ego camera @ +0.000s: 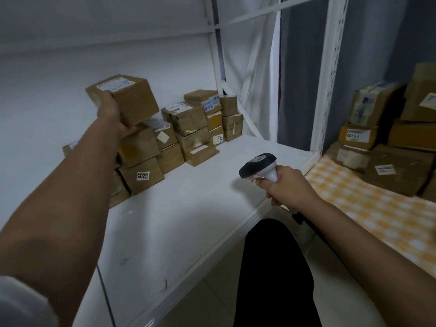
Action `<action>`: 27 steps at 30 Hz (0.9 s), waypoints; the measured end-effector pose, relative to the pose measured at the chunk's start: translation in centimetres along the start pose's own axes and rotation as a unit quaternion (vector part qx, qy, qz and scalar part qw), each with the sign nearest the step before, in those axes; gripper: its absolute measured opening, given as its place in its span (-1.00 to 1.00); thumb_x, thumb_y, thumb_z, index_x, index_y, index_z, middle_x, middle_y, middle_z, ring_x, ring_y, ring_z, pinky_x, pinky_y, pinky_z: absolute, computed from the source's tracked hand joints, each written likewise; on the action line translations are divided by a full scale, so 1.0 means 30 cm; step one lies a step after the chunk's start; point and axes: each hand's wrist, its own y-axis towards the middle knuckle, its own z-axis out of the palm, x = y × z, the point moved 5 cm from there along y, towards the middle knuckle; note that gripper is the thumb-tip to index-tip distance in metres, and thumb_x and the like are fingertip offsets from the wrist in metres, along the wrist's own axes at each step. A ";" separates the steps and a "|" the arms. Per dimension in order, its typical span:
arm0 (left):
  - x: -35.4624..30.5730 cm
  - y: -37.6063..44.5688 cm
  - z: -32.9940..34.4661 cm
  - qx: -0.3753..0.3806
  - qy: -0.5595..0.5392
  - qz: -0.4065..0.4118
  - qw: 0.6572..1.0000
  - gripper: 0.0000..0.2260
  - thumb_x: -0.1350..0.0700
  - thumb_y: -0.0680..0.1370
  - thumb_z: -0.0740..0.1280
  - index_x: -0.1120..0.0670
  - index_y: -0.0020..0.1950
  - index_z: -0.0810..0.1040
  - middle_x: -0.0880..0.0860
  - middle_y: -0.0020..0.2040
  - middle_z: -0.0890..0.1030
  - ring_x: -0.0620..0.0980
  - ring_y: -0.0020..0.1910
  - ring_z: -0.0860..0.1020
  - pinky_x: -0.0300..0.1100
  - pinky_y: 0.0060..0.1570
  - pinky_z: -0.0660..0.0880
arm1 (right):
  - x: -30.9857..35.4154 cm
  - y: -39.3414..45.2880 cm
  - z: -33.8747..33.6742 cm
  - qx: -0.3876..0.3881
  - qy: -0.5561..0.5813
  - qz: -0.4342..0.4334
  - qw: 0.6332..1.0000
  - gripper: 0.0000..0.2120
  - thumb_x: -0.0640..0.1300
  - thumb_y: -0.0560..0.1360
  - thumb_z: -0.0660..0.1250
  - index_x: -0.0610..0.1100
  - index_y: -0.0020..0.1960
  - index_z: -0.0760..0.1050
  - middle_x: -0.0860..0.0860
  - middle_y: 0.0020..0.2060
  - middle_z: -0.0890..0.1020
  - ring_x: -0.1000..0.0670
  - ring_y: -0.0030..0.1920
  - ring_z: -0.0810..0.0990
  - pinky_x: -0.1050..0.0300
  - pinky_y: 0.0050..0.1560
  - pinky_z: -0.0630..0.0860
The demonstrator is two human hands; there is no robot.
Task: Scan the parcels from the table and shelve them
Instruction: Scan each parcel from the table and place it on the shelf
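we see the left hand (113,114) gripping a small cardboard parcel (127,97) from below, raised over the stacked parcels (165,142) at the shelf's (188,208) back edge. it looks light and stiff, easy to hold by its sides. left arm stretched forward; right hand (286,186) clasps the scanner (259,166), pointing left.

The left hand (112,114) covers the near face of the box (127,97) it holds, and its label print is too blurred to read. Right of the white shelf (188,208), the stacked parcels (396,147) run off the frame's edge. The scanner (259,167) handle is hidden inside the right hand (286,185).
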 end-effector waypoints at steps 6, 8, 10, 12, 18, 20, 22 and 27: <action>0.021 0.097 -0.085 -0.073 0.089 -0.007 0.993 -0.44 -0.40 0.54 0.12 -0.09 0.40 0.40 0.00 0.20 0.59 0.05 0.08 0.60 0.01 -0.27 0.56 | 0.003 0.046 0.041 0.017 -0.003 -0.001 1.000 -0.72 0.08 0.55 0.37 -0.16 -0.02 0.57 -0.06 -0.30 0.69 -0.03 -0.39 0.67 0.08 -0.16 0.61; 0.012 0.102 -0.103 -0.104 0.124 0.000 0.987 -0.32 -0.44 0.53 0.13 -0.05 0.51 0.26 0.03 0.32 0.46 0.09 0.14 0.53 0.07 -0.25 0.62 | 0.004 0.052 0.056 0.023 -0.003 -0.006 1.000 -0.73 0.07 0.55 0.37 -0.16 -0.02 0.57 -0.06 -0.30 0.69 -0.02 -0.39 0.67 0.05 -0.13 0.62; 0.008 0.108 -0.126 -0.140 0.169 0.008 0.976 -0.23 -0.47 0.53 0.11 -0.04 0.59 0.11 0.10 0.44 0.32 0.18 0.26 0.45 0.07 -0.19 0.66 | 0.004 0.054 0.067 0.029 -0.006 -0.010 1.000 -0.73 0.07 0.56 0.36 -0.15 -0.03 0.57 -0.06 -0.29 0.69 -0.02 -0.39 0.66 0.03 -0.10 0.64; 0.012 0.121 -0.151 -0.152 0.219 0.018 0.964 -0.19 -0.49 0.52 0.06 -0.05 0.62 0.03 0.14 0.53 0.22 0.25 0.38 0.38 0.05 -0.23 0.66 | 0.002 0.053 0.073 0.033 -0.004 -0.011 0.999 -0.74 0.07 0.56 0.36 -0.15 -0.03 0.56 -0.05 -0.30 0.69 -0.02 -0.39 0.66 0.01 -0.09 0.64; 0.021 -0.023 -0.124 -0.206 0.486 0.215 0.821 -0.36 -0.14 0.66 0.16 0.11 0.64 0.05 0.24 0.59 0.11 0.30 0.52 0.25 0.19 0.47 0.16 | -0.006 0.048 0.072 0.033 0.008 0.002 0.999 -0.73 0.07 0.55 0.36 -0.15 -0.03 0.56 -0.07 -0.29 0.69 -0.06 -0.35 0.68 -0.02 -0.07 0.65; 0.051 -0.064 -0.068 -0.191 0.549 0.345 0.737 -0.40 0.06 0.60 0.25 0.12 0.60 0.13 0.26 0.59 0.13 0.29 0.55 0.18 0.22 0.49 0.09 | -0.002 0.044 0.069 0.034 0.010 0.002 0.999 -0.72 0.07 0.56 0.36 -0.16 -0.01 0.56 -0.07 -0.28 0.69 -0.06 -0.34 0.68 -0.02 -0.06 0.65; 0.120 -0.050 -0.005 -0.132 0.643 0.394 0.643 -0.42 0.12 0.57 0.25 0.09 0.58 0.20 0.23 0.63 0.09 0.27 0.61 0.03 0.28 0.52 -0.07 | -0.001 0.038 0.069 0.035 0.011 0.000 0.999 -0.72 0.07 0.56 0.36 -0.16 0.00 0.56 -0.06 -0.29 0.68 -0.06 -0.34 0.68 -0.03 -0.05 0.65; 0.276 0.011 0.036 -0.040 0.795 0.317 0.516 -0.39 -0.10 0.66 0.17 0.00 0.66 0.05 0.08 0.67 -0.14 0.20 0.63 -0.21 0.35 0.52 -0.23 | -0.004 0.022 0.058 0.036 0.015 -0.005 0.999 -0.73 0.08 0.56 0.36 -0.15 0.00 0.56 -0.05 -0.28 0.69 -0.04 -0.37 0.67 0.00 -0.10 0.65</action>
